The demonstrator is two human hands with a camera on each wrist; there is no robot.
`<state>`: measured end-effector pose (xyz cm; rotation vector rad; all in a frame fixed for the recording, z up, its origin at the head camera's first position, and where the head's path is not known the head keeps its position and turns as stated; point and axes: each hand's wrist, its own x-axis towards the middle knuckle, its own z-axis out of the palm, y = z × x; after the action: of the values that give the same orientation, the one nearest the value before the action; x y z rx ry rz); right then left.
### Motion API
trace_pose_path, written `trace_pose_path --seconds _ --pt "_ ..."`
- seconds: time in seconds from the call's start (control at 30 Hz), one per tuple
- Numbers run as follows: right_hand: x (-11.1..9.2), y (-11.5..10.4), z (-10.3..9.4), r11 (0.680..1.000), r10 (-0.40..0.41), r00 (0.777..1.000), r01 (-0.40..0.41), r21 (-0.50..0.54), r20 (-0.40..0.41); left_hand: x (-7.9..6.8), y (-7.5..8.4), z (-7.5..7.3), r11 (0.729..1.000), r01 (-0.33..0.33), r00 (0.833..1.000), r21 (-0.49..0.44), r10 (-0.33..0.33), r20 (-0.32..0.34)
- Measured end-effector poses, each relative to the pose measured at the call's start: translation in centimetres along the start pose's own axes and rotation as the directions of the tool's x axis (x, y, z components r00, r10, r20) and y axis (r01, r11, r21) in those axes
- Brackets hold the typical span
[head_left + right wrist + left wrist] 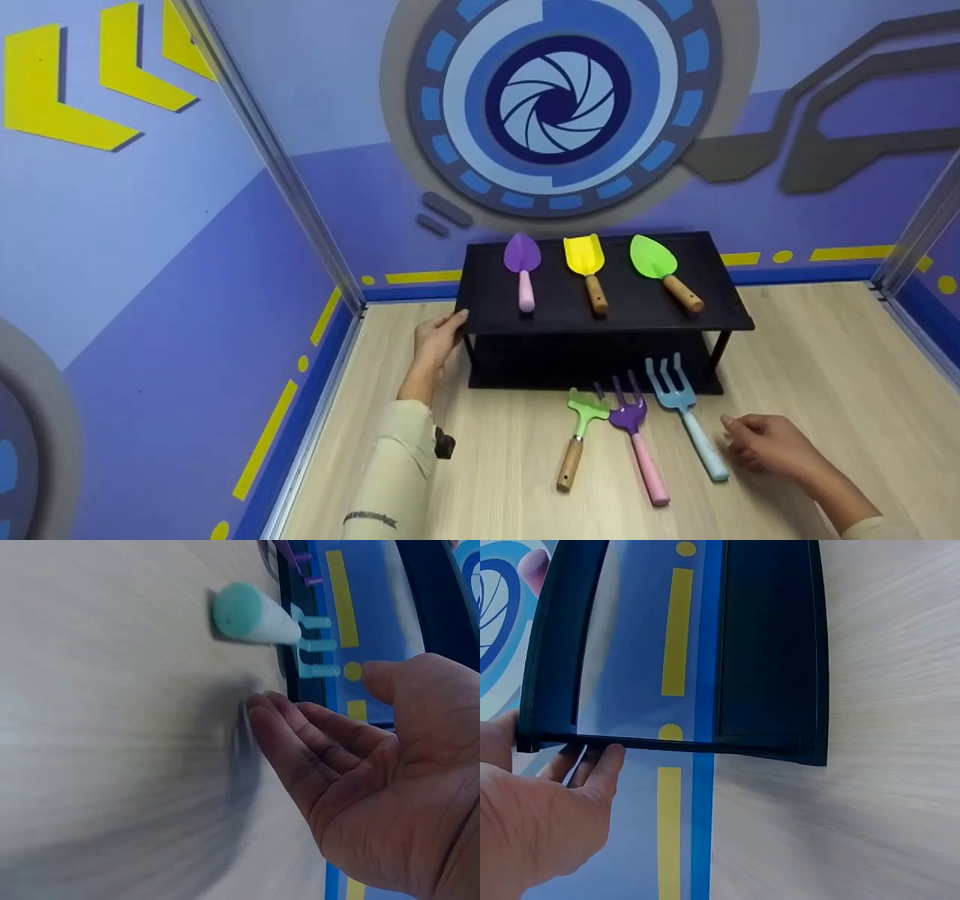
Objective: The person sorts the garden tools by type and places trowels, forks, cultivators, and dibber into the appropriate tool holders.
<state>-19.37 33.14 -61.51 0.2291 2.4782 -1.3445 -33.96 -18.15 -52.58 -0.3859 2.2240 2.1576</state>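
Note:
My left hand (437, 341) grips the left end of a black two-tier shelf (555, 321), thumb over the top board and fingers underneath, as the left wrist view shows. Beside the handle of a light blue hand fork (694, 427) is my right hand (772, 446), its fingers loosely bent and holding nothing. The blue fork's tines lean on the front of the lower tier. Left of it lie a purple hand fork (634, 424) with a pink handle and a small green rake (581, 427) with a wooden handle.
On the top board lie a purple trowel (523, 259), a yellow shovel (585, 259) and a green trowel (656, 259), handles toward me. The shelf stands on a light wooden table (495, 465) close to a blue patterned wall (337, 195). Another panel (150, 300) closes the left side.

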Motion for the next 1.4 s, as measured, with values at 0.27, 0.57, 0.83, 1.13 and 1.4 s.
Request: trace_pose_path --seconds 0.27,0.57,0.83,1.13,1.4 --pt "-0.2 -0.5 1.8 0.999 0.025 0.999 -0.026 0.036 0.034 0.2 -0.7 -0.8 0.992 -0.034 0.999 -0.122 0.035 0.013" --pt "-0.3 -0.9 2.5 0.995 0.085 0.996 -0.086 0.042 0.028 0.2 -1.0 -0.7 0.99 -0.058 0.998 -0.128 0.059 0.008" --pt "-0.6 -1.3 2.9 0.998 0.066 0.998 -0.066 -0.012 -0.003 0.5 -1.1 0.0 0.99 -0.063 0.998 -0.129 0.063 -0.002" --pt "0.0 -1.6 3.8 0.997 0.035 0.999 -0.035 -0.073 0.0 0.7 -1.2 -0.4 0.991 -0.042 0.998 -0.125 0.037 -0.042" --pt "-0.2 -1.0 3.4 0.999 0.04 0.999 -0.039 -0.03 0.019 0.7 -1.1 0.0 0.994 -0.033 0.999 -0.107 0.034 0.002"
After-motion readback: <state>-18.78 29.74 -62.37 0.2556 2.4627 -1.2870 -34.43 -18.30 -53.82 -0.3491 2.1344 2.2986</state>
